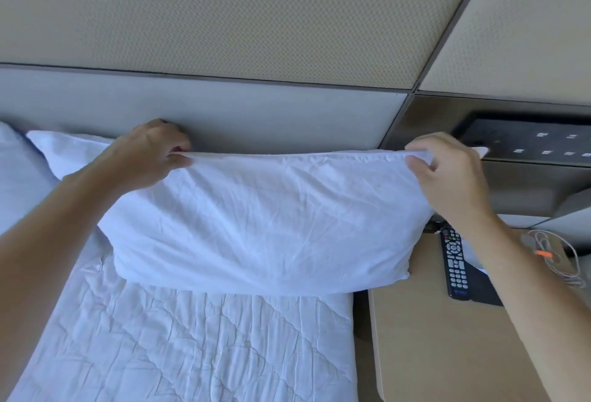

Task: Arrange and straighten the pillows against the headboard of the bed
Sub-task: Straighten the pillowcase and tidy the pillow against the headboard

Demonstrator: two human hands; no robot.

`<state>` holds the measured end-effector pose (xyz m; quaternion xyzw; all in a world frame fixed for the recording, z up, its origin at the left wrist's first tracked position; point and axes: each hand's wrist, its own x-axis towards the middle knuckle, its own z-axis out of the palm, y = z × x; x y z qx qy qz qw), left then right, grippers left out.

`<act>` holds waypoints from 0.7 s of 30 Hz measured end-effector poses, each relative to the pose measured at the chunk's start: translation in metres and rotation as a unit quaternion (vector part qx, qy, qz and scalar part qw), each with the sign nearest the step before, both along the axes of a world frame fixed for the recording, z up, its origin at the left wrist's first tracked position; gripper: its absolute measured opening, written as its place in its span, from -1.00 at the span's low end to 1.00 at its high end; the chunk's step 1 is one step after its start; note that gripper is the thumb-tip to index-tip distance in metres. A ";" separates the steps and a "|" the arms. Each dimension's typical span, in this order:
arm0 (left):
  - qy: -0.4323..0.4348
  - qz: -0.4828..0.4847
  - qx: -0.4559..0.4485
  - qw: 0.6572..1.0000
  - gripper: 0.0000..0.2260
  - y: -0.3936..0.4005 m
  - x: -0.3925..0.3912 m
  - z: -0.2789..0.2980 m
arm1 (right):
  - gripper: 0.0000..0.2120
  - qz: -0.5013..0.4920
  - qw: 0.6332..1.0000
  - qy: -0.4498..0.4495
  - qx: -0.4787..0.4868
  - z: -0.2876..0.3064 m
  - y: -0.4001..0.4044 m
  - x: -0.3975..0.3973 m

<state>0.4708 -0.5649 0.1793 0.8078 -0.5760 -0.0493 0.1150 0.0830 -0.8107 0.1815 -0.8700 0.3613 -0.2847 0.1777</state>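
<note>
A white pillow [262, 222] stands on the bed at its right end, leaning toward the grey padded headboard [256, 113]. My left hand [150, 152] pinches the pillow's upper edge near its left corner. My right hand [447, 171] pinches the same edge at the right corner, and the cloth is stretched taut between them. A second white pillow [60, 152] lies behind and to the left, partly hidden by my left arm. Another pillow's edge [12, 158] shows at the far left.
The bed [192, 347] is covered by a creased white quilted sheet. To its right stands a wooden nightstand [431, 353] with a black remote control [455, 261] and a coiled white cable [556, 254]. A dark switch panel [537, 142] is set in the wall above it.
</note>
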 end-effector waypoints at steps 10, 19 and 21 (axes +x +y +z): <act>-0.112 0.002 -0.012 0.994 -0.85 0.060 0.066 -0.002 | -0.98 0.032 0.971 0.224 -0.080 0.000 0.025 0.060; -0.125 -0.004 -0.072 0.990 -0.85 0.086 0.097 -0.010 | -0.84 -0.038 0.974 0.208 -0.086 0.000 0.024 0.055; -0.113 -0.006 -0.080 0.990 -0.84 0.090 0.105 -0.010 | -0.86 -0.055 0.974 0.206 -0.082 0.001 0.024 0.056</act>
